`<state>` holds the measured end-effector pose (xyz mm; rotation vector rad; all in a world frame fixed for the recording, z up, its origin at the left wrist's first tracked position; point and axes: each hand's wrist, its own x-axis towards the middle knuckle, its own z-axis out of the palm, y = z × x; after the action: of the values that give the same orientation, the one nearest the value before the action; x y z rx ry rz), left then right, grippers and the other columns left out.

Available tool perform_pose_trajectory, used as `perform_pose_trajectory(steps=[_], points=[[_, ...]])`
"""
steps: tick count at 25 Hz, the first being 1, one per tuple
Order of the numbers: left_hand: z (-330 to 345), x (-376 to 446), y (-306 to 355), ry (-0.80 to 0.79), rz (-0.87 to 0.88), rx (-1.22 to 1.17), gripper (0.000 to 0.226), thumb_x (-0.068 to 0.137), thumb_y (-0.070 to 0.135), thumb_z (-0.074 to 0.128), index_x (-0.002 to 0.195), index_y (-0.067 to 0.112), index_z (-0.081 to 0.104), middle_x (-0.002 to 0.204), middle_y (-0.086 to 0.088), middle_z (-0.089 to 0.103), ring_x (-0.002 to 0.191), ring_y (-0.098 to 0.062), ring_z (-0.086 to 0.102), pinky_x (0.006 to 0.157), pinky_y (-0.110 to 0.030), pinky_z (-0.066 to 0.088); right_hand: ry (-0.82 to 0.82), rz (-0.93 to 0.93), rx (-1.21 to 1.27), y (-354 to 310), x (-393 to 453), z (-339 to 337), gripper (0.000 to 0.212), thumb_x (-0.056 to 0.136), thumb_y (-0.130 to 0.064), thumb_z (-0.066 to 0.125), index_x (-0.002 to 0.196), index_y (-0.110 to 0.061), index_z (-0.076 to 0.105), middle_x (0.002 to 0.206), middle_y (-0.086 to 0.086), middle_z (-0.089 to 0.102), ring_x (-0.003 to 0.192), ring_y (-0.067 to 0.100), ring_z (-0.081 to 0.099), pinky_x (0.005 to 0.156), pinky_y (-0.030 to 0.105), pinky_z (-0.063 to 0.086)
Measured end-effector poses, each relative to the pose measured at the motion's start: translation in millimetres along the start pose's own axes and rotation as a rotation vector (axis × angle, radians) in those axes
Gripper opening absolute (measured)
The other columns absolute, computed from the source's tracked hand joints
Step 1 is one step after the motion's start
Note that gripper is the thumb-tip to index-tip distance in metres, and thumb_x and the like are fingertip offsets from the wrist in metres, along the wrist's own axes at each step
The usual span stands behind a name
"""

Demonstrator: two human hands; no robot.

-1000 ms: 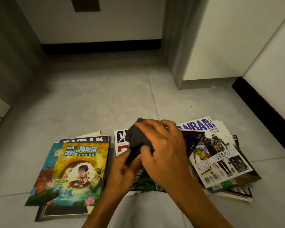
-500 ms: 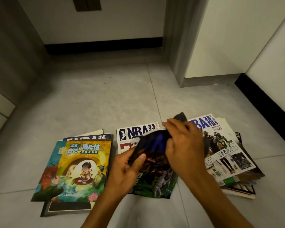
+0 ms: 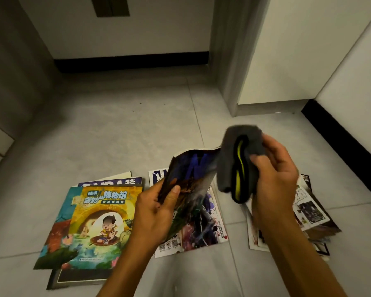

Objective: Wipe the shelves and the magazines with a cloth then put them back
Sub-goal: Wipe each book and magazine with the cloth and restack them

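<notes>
Grey floor tiles (image 3: 116,129) are carrying everything in view, and nearest the camera two bare forearms are reaching forward over them. The left hand (image 3: 156,209) is pinching the edge of a dark glossy magazine with a blue-lettered cover (image 3: 191,174), thumb on the front, holding it raised and curling above the floor. The right hand (image 3: 274,176) is gripping a folded grey cloth with a yellow-green trimmed edge (image 3: 238,163), fingers wrapped round it, the cloth touching the raised magazine's right edge. Under the left hand, a white-bordered magazine (image 3: 201,239) is lying flat on the tiles. To the left, a colourful cartoon picture book with a yellow-and-teal cover (image 3: 94,221) is sitting on top of a small stack. To the right, a loose pile of fanned-out magazines (image 3: 308,215) is spreading beneath the right forearm. Farther back, a black skirting strip (image 3: 131,61) is running along the white wall.
</notes>
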<state>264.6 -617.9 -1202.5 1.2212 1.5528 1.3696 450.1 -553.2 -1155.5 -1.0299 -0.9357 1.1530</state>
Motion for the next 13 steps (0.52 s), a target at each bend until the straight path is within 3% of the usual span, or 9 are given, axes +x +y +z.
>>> perform_pose_trajectory(steps=[3,6,9,13], points=[[4.2,-0.9,3.1,-0.133,0.084,0.12,0.014,0.088,0.034,0.058,0.098,0.034,0.067,0.087,0.015,0.071,0.084,-0.004,0.068,0.07,-0.019,0.051,-0.478,-0.005,-0.201,0.4,3.3,18.1,0.055,0.088,-0.01,0.05,0.135,-0.038,0.046,0.126,-0.009,0.057,0.107,0.01,0.061,0.08,0.024,0.055],[-8.3,1.8,4.2,-0.227,0.102,0.211,0.015,0.089,0.038,0.055,0.101,0.043,0.064,0.091,0.02,0.069,0.09,-0.002,0.065,0.074,-0.019,0.052,-0.816,-0.01,-0.49,-9.4,17.9,-1.6,0.07,0.075,-0.012,0.059,0.133,-0.047,0.04,0.119,-0.015,0.056,0.103,0.01,0.06,0.077,0.026,0.056],[-16.8,6.6,11.5,-0.321,0.163,0.332,0.026,0.093,0.029,0.058,0.106,0.052,0.06,0.09,0.034,0.064,0.091,0.007,0.062,0.073,-0.013,0.052,-0.854,-0.218,-0.876,-13.7,30.4,-13.1,0.05,0.07,-0.025,0.068,0.116,-0.037,0.053,0.099,-0.013,0.061,0.088,0.01,0.062,0.068,0.029,0.058],[-21.9,17.9,24.0,-0.416,0.121,0.658,0.021,0.09,0.035,0.06,0.11,0.04,0.064,0.09,0.022,0.066,0.085,0.003,0.06,0.075,-0.02,0.052,-0.711,-0.128,-0.71,6.6,24.3,-23.9,0.03,0.066,-0.018,0.067,0.094,-0.026,0.061,0.08,-0.006,0.064,0.074,0.013,0.063,0.057,0.027,0.057]])
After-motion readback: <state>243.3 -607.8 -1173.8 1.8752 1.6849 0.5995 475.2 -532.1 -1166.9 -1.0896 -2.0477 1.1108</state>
